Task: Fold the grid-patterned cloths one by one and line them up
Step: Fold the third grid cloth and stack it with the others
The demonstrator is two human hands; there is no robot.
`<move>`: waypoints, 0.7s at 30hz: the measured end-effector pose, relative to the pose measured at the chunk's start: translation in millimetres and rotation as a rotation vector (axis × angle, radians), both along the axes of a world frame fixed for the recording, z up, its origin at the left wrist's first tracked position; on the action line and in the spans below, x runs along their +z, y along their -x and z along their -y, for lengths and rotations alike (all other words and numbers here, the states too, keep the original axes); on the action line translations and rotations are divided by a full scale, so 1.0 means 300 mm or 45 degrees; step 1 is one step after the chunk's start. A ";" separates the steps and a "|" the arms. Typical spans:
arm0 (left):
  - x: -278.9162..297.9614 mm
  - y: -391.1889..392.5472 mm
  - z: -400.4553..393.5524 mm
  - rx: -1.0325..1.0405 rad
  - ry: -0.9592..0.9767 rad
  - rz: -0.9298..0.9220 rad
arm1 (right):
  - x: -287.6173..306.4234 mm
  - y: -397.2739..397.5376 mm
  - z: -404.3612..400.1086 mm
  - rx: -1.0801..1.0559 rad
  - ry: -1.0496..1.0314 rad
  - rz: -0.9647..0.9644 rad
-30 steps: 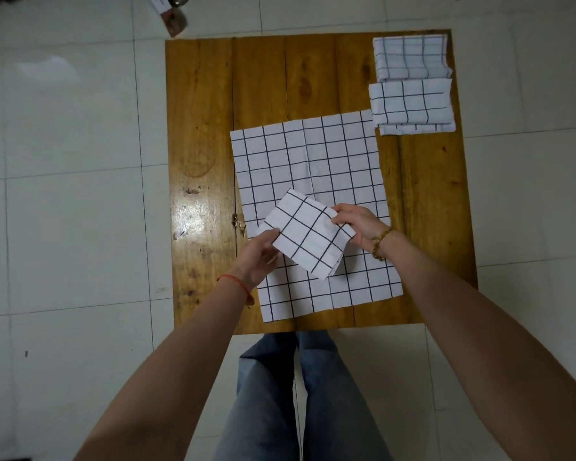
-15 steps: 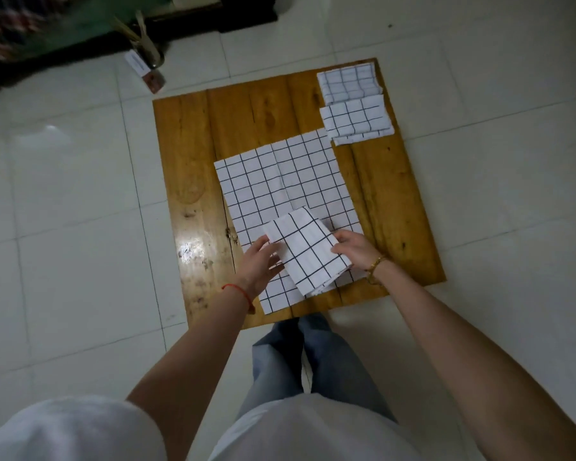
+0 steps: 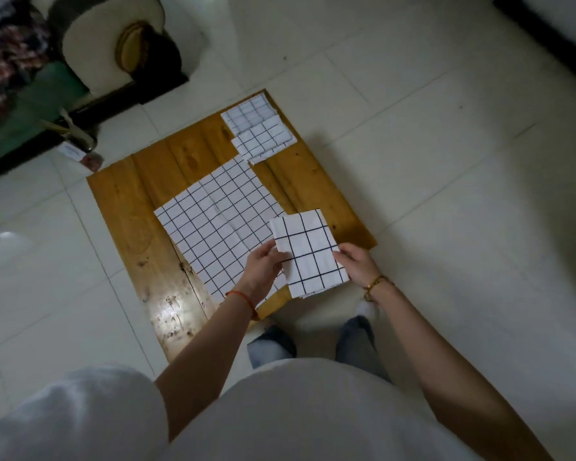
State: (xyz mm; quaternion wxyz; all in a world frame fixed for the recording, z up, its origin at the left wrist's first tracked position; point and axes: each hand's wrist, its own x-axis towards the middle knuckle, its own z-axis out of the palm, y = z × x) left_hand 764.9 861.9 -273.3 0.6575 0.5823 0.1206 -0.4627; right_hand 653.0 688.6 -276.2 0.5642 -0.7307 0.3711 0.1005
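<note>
White cloth (image 3: 308, 252) with a black grid is in your hands, folded down to a small rectangle and held over the near right corner of the table (image 3: 140, 207). Your left hand (image 3: 263, 264) pinches its left edge with the fingers curled onto it; your right hand (image 3: 354, 262) holds the right edge the same way, thumb on top as far as you can see.

Two folded cloths (image 3: 258, 129) already lie at the far right corner, one just in front of the other and touching, so a line has been started. By that count you look to be on the third. The one you hold appears fully folded and only needs setting down next in the line, with bare wood between it and the pair. One flat cloth (image 3: 213, 224) lies spread on the middle of the table, unfolded; whether more lie under it cannot be told.

Your table is low, varnished wooden planks with a glare spot on the near left. It stands on pale, glossy floor tiles (image 3: 446, 161). Beyond its far left sits dark furniture with a cream rounded object, too blurred to name.
</note>
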 end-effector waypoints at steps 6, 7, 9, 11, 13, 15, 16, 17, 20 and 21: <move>0.052 0.156 0.254 -0.207 -0.034 0.092 | 0.015 0.228 0.214 -0.098 -0.007 -0.029; 0.060 0.188 0.304 -0.220 -0.030 0.096 | 0.015 0.262 0.262 -0.115 -0.021 -0.036; 0.067 0.253 0.413 -0.233 -0.018 0.110 | 0.047 0.322 0.358 -0.137 -0.042 -0.006; 0.074 0.317 0.523 -0.205 -0.016 0.120 | 0.066 0.377 0.464 -0.144 -0.041 0.016; 0.096 0.375 0.632 -0.177 -0.018 0.140 | 0.082 0.428 0.573 -0.138 -0.054 0.014; 0.108 0.421 0.732 -0.155 -0.014 0.178 | 0.095 0.466 0.681 -0.143 -0.096 0.015; 0.112 0.438 0.776 -0.141 -0.019 0.198 | 0.102 0.479 0.730 -0.144 -0.109 0.012; 0.119 0.450 0.817 -0.126 -0.030 0.224 | 0.107 0.487 0.775 -0.136 -0.111 0.012; 0.132 0.470 0.932 -0.086 -0.033 0.250 | 0.135 0.496 0.896 -0.080 -0.080 0.028; 0.139 0.471 0.966 -0.065 -0.026 0.250 | 0.141 0.491 0.935 -0.063 -0.063 0.035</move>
